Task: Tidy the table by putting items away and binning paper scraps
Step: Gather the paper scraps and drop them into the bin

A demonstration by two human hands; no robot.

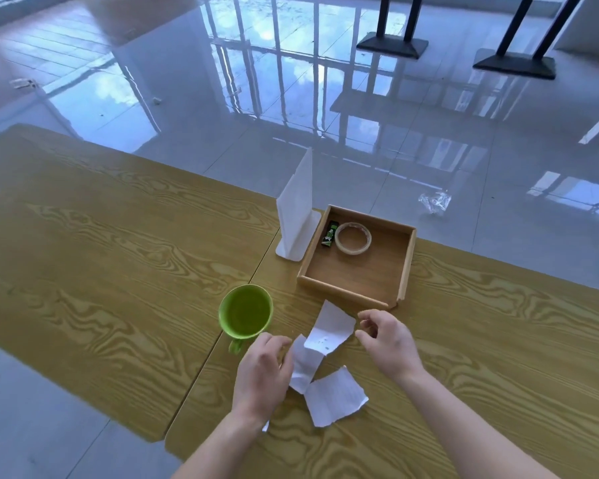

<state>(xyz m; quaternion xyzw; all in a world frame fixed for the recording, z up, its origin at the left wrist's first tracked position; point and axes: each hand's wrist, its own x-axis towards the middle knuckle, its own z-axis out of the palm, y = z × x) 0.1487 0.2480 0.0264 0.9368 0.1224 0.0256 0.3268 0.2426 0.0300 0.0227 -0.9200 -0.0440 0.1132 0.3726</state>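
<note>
Three torn white paper scraps lie on the wooden table point(118, 236): one point(331, 330) nearest the tray, one point(305, 364) in the middle, one point(334, 397) closest to me. My left hand point(261, 371) hovers at the left edge of the middle scrap, fingers curled, and partly covers it. My right hand point(388, 340) is just right of the top scrap, thumb and fingers apart, holding nothing. A green mug point(245, 314) stands left of the scraps. The wooden tray point(403, 267) holds a tape roll point(352, 238) and a small dark green packet point(330, 233).
A white napkin holder point(296, 209) stands upright just left of the tray. The table's far edge runs close behind the tray. A crumpled clear wrapper point(434, 201) lies on the shiny tiled floor beyond. Black stand bases point(391, 44) are far back.
</note>
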